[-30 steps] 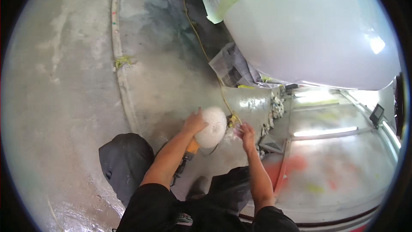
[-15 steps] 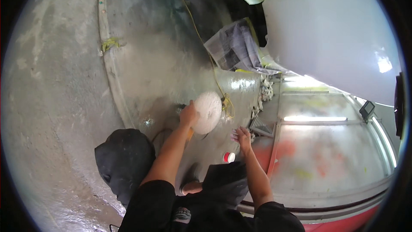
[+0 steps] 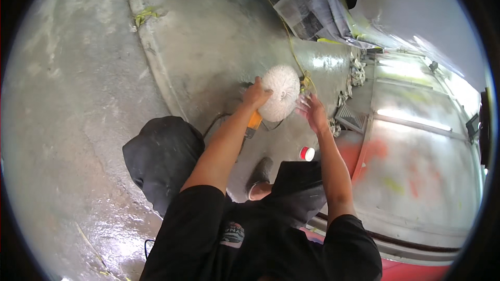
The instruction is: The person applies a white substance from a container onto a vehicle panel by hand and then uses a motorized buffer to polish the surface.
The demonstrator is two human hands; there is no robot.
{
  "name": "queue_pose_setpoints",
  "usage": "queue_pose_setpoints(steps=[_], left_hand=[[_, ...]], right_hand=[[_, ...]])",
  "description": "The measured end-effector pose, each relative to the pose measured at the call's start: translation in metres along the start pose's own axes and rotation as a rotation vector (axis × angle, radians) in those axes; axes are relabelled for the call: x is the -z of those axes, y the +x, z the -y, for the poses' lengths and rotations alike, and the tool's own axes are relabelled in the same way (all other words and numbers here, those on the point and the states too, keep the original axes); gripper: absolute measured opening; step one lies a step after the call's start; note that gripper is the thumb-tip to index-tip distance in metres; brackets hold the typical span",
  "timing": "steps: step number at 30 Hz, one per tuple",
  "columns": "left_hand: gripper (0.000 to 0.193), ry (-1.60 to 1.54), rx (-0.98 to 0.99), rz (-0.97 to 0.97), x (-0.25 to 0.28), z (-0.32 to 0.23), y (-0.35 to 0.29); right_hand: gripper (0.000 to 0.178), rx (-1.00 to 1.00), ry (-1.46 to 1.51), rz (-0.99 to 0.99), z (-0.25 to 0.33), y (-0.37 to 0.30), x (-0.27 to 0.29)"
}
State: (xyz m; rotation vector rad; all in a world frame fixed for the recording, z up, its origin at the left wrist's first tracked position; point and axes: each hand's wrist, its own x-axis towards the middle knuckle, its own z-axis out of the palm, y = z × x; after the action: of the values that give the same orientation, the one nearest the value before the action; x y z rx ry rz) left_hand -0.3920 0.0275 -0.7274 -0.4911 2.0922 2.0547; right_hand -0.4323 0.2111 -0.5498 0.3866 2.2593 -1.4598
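Note:
Facing up in front of me is a round, white, fluffy wool pad (image 3: 279, 93). It sits on a polisher, whose yellow-orange body (image 3: 254, 120) shows below the pad; the rest of the tool is hidden. My left hand (image 3: 256, 95) is closed around the polisher at the pad's left edge, its thumb over the rim. Beside the pad's right edge is my right hand (image 3: 314, 113), fingers apart, with something whitish on the fingertips. Whether those fingertips touch the pad I cannot tell.
A white-and-red cup-shaped container (image 3: 307, 153) lies on the wet concrete floor (image 3: 94, 140). A yellow cord (image 3: 285, 26) runs across it. Printed paper (image 3: 315, 10) hangs from a white glossy panel (image 3: 416, 5). A paint-spattered wall (image 3: 411, 166) stands right, a vent grille (image 3: 350, 118) at its foot.
My right hand has moved up and left to the pad's edge, and its fingers have spread. The view has shifted, and more of the polisher's yellow body shows below the pad.

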Motion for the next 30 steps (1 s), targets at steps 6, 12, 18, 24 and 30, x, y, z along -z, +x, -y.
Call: queue_pose_setpoints(steps=[6, 12, 18, 24, 30], left_hand=[[0.063, -0.171, -0.011, -0.013, -0.020, 0.006, -0.002], [0.060, -0.150, 0.005, -0.140, -0.028, 0.023, -0.005], [0.066, -0.184, -0.023, 0.013, -0.024, 0.025, 0.010], [0.060, -0.148, -0.055, -0.063, -0.032, 0.021, 0.012], [0.061, -0.130, -0.059, -0.087, -0.017, 0.030, 0.008]], right_hand=[[0.065, 0.677, -1.110, -0.315, -0.026, 0.100, -0.029], [0.064, 0.701, -1.071, -0.149, -0.086, 0.055, -0.078], [0.053, 0.584, -0.833, 0.176, -0.040, 0.041, -0.043], [0.037, -0.033, -0.074, -0.027, -0.028, 0.123, -0.039], [0.050, 0.399, -0.794, -0.241, -0.025, 0.120, -0.051]])
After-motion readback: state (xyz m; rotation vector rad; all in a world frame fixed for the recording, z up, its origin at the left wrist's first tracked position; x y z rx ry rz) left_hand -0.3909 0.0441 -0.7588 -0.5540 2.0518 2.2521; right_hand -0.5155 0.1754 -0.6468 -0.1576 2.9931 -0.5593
